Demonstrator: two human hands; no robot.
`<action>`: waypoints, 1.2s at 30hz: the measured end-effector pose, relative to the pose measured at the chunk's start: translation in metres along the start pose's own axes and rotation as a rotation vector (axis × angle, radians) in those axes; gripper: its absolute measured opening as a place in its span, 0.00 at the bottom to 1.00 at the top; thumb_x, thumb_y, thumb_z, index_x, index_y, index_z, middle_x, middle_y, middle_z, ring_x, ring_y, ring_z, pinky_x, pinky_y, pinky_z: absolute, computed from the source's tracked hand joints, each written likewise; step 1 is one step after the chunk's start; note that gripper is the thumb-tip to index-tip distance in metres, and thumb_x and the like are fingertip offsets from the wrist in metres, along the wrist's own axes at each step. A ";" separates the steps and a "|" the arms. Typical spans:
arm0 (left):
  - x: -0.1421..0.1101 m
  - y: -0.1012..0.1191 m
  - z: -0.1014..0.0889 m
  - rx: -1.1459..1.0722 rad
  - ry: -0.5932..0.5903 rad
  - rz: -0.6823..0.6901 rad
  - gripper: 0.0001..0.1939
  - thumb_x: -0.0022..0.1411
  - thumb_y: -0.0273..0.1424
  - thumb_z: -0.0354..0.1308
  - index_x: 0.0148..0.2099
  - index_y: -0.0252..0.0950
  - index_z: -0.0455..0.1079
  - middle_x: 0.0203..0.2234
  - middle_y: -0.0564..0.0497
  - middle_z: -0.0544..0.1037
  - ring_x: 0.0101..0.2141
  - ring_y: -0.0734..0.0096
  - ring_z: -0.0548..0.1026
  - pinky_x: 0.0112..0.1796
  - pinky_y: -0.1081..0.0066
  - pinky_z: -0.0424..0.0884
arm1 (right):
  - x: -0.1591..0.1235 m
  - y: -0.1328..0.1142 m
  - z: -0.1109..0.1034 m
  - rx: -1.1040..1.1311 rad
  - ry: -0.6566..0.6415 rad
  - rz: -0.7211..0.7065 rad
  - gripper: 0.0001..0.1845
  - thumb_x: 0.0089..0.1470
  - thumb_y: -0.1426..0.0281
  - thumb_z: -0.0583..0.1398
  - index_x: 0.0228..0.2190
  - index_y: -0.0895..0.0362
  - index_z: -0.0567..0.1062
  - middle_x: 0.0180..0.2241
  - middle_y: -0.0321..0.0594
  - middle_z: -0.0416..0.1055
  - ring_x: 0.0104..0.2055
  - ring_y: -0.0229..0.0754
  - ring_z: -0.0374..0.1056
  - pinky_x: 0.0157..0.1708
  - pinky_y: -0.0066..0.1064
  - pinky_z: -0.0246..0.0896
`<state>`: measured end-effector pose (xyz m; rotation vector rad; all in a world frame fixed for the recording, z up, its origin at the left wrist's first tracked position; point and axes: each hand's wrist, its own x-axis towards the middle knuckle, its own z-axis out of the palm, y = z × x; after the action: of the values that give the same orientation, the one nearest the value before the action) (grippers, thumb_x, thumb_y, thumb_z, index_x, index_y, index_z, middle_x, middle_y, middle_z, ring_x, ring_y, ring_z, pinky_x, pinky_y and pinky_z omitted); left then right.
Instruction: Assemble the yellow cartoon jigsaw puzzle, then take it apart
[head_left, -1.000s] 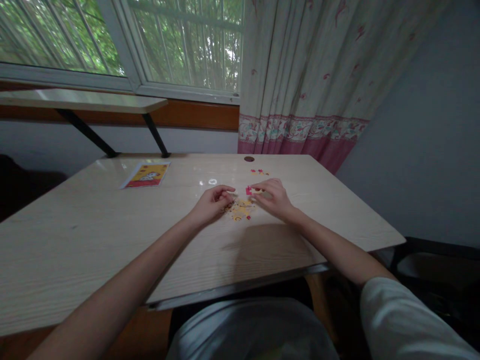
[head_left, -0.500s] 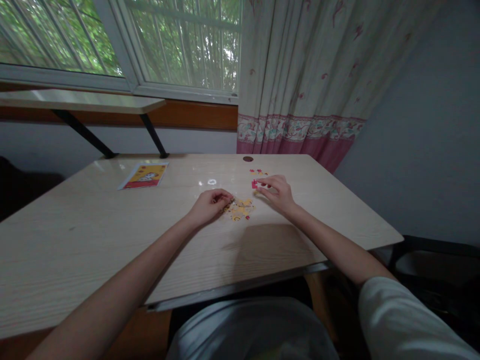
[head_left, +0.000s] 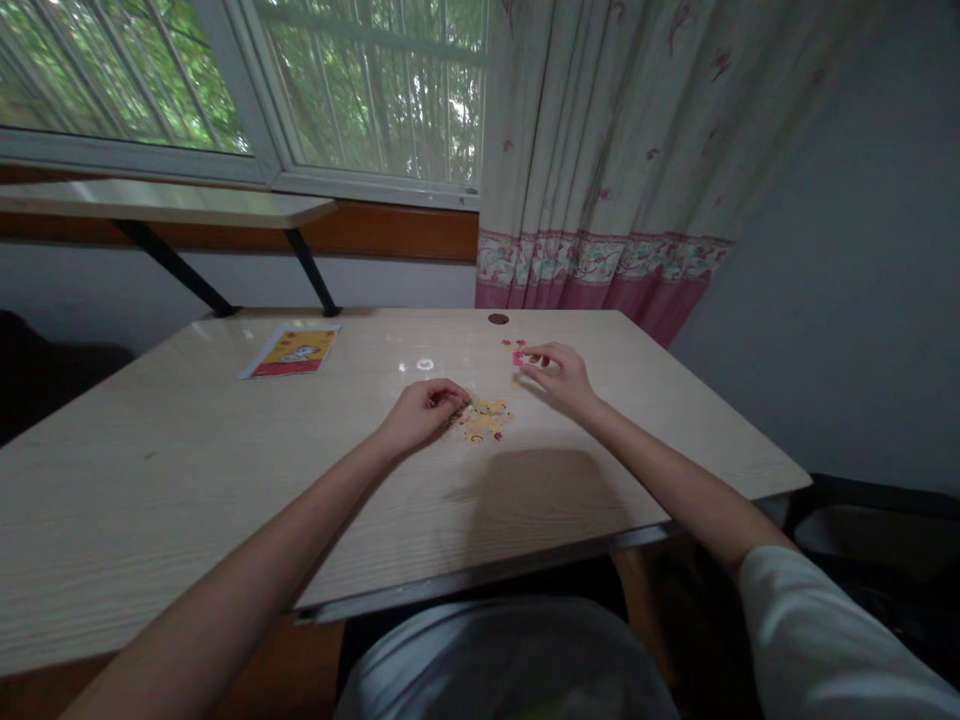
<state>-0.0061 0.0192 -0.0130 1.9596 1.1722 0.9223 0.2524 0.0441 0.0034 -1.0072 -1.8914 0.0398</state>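
Note:
My right hand [head_left: 561,375] pinches a small pink-red puzzle piece [head_left: 517,358] between thumb and fingertips, just above the desk. Right behind that piece lie several small red and yellow pieces [head_left: 507,343]. My left hand [head_left: 429,410] rests at the left side of a loose heap of yellow puzzle pieces [head_left: 489,408]. Its fingers are curled together at the heap's edge; whatever is between them is too small to make out. One red piece [head_left: 498,436] shows at the heap's near right side.
A yellow and red picture sheet [head_left: 294,352] lies at the desk's back left, near the black supports of a raised shelf [head_left: 187,205]. A round cable hole [head_left: 498,319] sits by the back edge of the desk [head_left: 225,480]. A curtain [head_left: 600,200] hangs behind.
My right hand has moved slightly away from me with the pink-red piece, closer to the red and yellow pieces at the back. My left hand has stayed beside the heap.

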 end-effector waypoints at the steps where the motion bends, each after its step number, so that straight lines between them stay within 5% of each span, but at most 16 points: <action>1: 0.000 0.000 0.000 0.003 0.003 -0.001 0.14 0.57 0.36 0.54 0.38 0.32 0.74 0.30 0.45 0.78 0.30 0.70 0.73 0.33 0.70 0.67 | 0.006 0.009 0.001 0.008 -0.019 0.042 0.12 0.49 0.63 0.63 0.36 0.54 0.78 0.30 0.39 0.74 0.30 0.37 0.65 0.36 0.33 0.59; 7: -0.003 0.005 0.000 -0.042 0.016 -0.033 0.15 0.57 0.37 0.54 0.38 0.31 0.74 0.29 0.44 0.78 0.28 0.71 0.72 0.29 0.72 0.65 | 0.040 0.077 0.012 0.042 -0.221 0.414 0.13 0.48 0.63 0.63 0.34 0.59 0.79 0.31 0.43 0.76 0.29 0.37 0.65 0.32 0.30 0.59; 12: -0.002 0.002 -0.001 -0.045 0.008 -0.016 0.15 0.57 0.37 0.54 0.37 0.30 0.74 0.30 0.43 0.78 0.28 0.70 0.72 0.30 0.71 0.66 | 0.051 0.112 0.019 -0.044 -0.252 0.602 0.16 0.45 0.61 0.65 0.34 0.59 0.79 0.30 0.44 0.76 0.31 0.39 0.68 0.35 0.30 0.60; 25: -0.002 0.005 0.001 -0.057 0.017 -0.024 0.14 0.56 0.37 0.55 0.36 0.31 0.74 0.27 0.45 0.77 0.25 0.73 0.69 0.26 0.73 0.62 | 0.059 0.121 0.025 -0.072 -0.331 0.679 0.13 0.43 0.66 0.66 0.32 0.60 0.80 0.28 0.42 0.77 0.31 0.39 0.69 0.35 0.28 0.61; 36: -0.003 0.006 0.001 -0.068 0.016 -0.017 0.14 0.56 0.37 0.55 0.37 0.32 0.74 0.27 0.45 0.77 0.25 0.73 0.69 0.26 0.73 0.62 | 0.061 0.121 0.032 -0.193 -0.276 0.760 0.11 0.43 0.63 0.64 0.29 0.57 0.78 0.31 0.42 0.76 0.37 0.41 0.70 0.40 0.33 0.59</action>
<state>-0.0038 0.0141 -0.0090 1.8886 1.1499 0.9581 0.2915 0.1756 -0.0202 -1.8849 -1.6605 0.4651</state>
